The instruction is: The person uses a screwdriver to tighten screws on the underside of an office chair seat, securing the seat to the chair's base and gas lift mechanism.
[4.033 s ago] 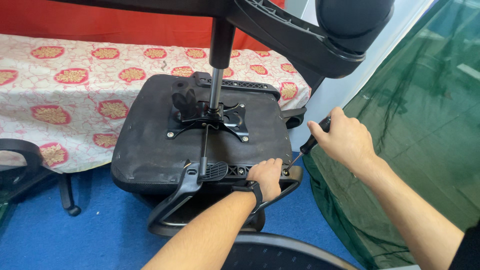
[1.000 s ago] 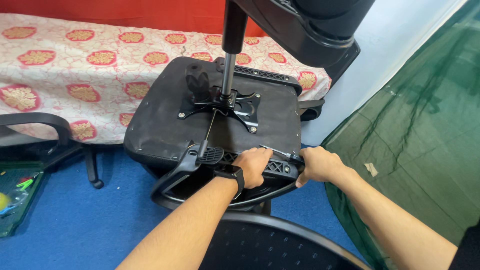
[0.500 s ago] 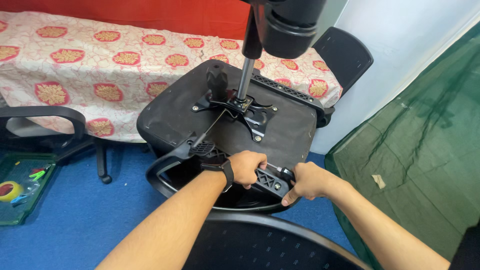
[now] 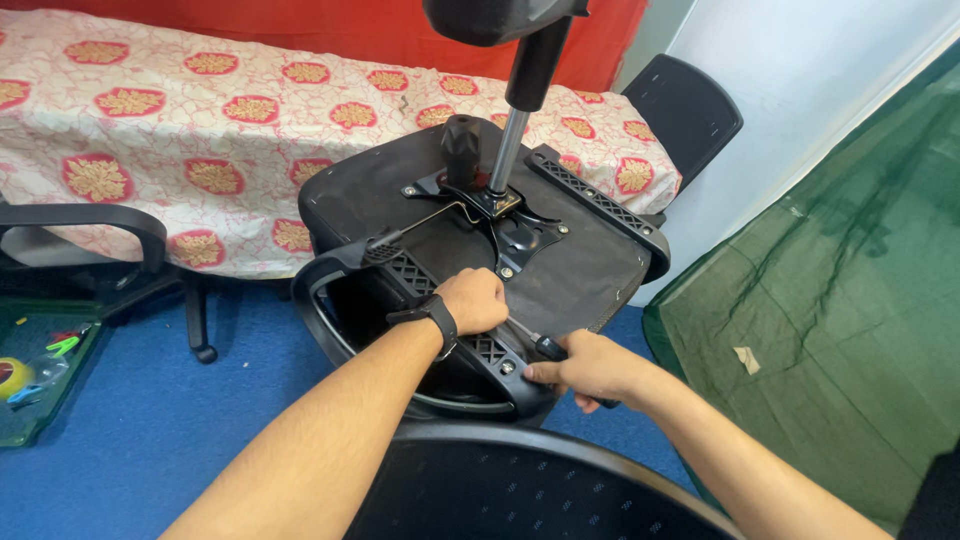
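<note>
1. My right hand (image 4: 590,370) is closed round a screwdriver (image 4: 548,347); only a bit of black handle shows, and its tip is hidden against the armrest (image 4: 400,270).
2. My left hand (image 4: 478,300) presses down on that armrest, fingers curled; their tips are out of sight.
3. The chair (image 4: 590,275) lies upturned in front of me, base cut off above.
4. Far left, a green tray (image 4: 30,425) holds tape and small tools, hard to make out.

Blue carpet floor (image 4: 150,440), a floral-covered table (image 4: 200,110) against a red wall (image 4: 300,20), green cloth (image 4: 850,300) beside a white wall (image 4: 820,60).
</note>
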